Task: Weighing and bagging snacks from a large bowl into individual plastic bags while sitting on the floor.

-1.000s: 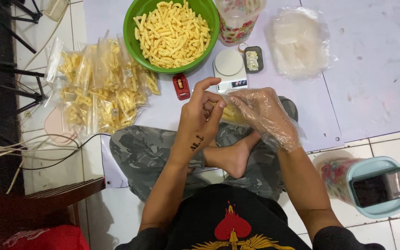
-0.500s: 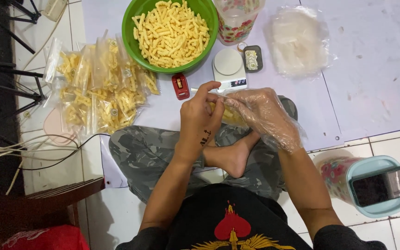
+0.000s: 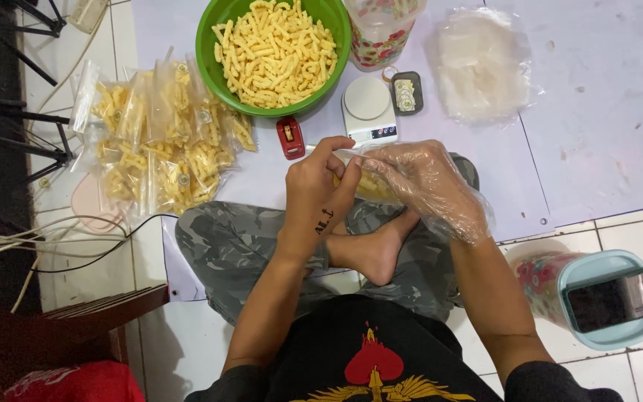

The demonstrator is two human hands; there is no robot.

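I sit cross-legged on the floor. My left hand and my right hand, which wears a clear plastic glove, both grip a small clear bag of yellow snack sticks above my lap. The fingers pinch along the bag's top edge. Just beyond the hands stands a small white kitchen scale. A green bowl heaped with the same yellow snack sticks sits further out.
A pile of filled snack bags lies at the left. A red stapler, a small staple tray, a stack of empty clear bags and a floral jar surround the scale. A lidded jar with a phone stands at right.
Both hands stay on the small bag; the fingers have shifted slightly along its top edge. Nothing else has moved.
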